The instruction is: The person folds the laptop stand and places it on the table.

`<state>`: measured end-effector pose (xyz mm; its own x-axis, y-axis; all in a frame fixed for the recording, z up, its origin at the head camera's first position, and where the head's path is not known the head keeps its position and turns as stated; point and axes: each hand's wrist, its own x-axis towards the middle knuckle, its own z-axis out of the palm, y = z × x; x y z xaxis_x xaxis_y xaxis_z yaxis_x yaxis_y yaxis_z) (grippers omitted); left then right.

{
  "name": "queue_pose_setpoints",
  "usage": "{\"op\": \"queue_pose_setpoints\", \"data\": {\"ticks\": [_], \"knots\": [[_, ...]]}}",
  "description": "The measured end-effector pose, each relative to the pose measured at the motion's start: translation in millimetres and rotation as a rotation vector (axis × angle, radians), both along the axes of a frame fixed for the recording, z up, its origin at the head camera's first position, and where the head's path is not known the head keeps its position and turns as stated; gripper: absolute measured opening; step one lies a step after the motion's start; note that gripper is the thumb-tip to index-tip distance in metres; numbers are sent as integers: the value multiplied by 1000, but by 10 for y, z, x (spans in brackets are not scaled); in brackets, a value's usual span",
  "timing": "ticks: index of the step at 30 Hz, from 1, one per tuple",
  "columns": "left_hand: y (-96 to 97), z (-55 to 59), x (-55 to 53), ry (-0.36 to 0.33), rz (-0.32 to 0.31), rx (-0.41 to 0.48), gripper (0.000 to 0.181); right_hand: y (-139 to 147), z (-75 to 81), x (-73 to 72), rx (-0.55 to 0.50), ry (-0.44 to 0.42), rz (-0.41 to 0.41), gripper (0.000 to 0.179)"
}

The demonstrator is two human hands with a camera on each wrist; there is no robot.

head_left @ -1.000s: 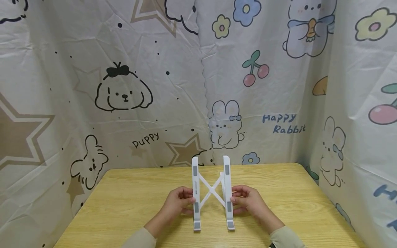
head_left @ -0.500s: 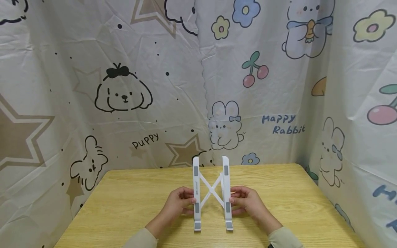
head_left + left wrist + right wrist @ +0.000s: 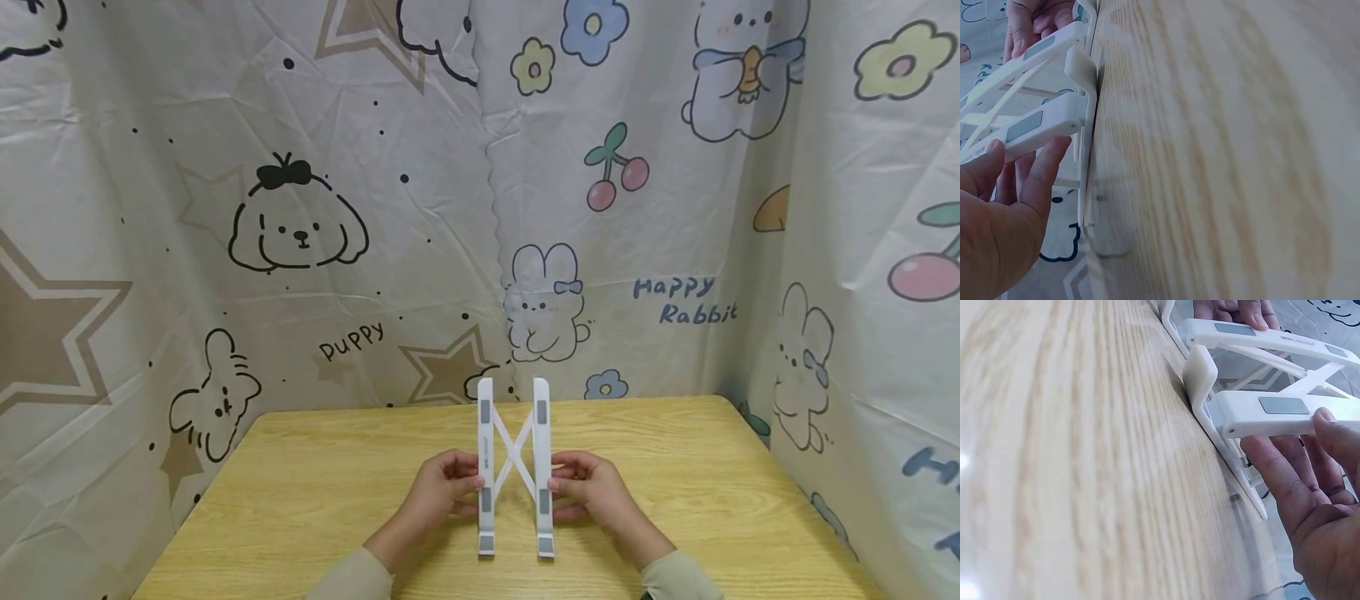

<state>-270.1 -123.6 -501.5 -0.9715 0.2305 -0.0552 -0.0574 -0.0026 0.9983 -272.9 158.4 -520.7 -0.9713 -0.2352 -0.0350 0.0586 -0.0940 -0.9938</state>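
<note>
On the left, the pale curtain [image 3: 300,108] carries brown stars, line-drawn dogs and the word "Puppy"; it hangs in folds behind and beside the wood-grain tabletop [image 3: 322,475], whose far corners are rounded. From the left edge of the tabletop reaches a beige sleeve [image 3: 356,577], then the left hand [image 3: 442,486], pinching the left rail [image 3: 486,450] of the white stand [image 3: 514,451] with the thumb on top and fingers beneath. The stand is around the middle of the tabletop, rails sloping up away from the person, crossed bars joining them, grey pads [image 3: 486,500] along each. The right hand [image 3: 588,486] pinches the right rail [image 3: 543,450] in the same way. Farther right the curtain shows cherries, flowers, rabbits and "Happy Rabbit".

Both sleeves run off the bottom of the head view, and a dark bit at the right cuff is cut off there. Small lettering on the left rail is too fine to read. The head view partly hides fingers behind the rails; both wrist views crop the stand.
</note>
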Motion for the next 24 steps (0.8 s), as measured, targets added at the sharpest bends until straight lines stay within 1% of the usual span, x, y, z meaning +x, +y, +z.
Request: {"op": "queue_pose_setpoints", "data": {"ticks": [9,15,19,24], "knots": [[78,-17,-37,20,-11,8,30,-57,-2,-7,-8,5,-26,47],[184,-13,-53,20,-22,-5,30,-169,9,-2,-14,-3,-22,47],[265,-25,-40,20,-32,9,29,-242,8,17,-21,-13,-21,46],[317,-18,-30,26,-29,21,28,-277,1,24,-28,0,-32,46]]}}
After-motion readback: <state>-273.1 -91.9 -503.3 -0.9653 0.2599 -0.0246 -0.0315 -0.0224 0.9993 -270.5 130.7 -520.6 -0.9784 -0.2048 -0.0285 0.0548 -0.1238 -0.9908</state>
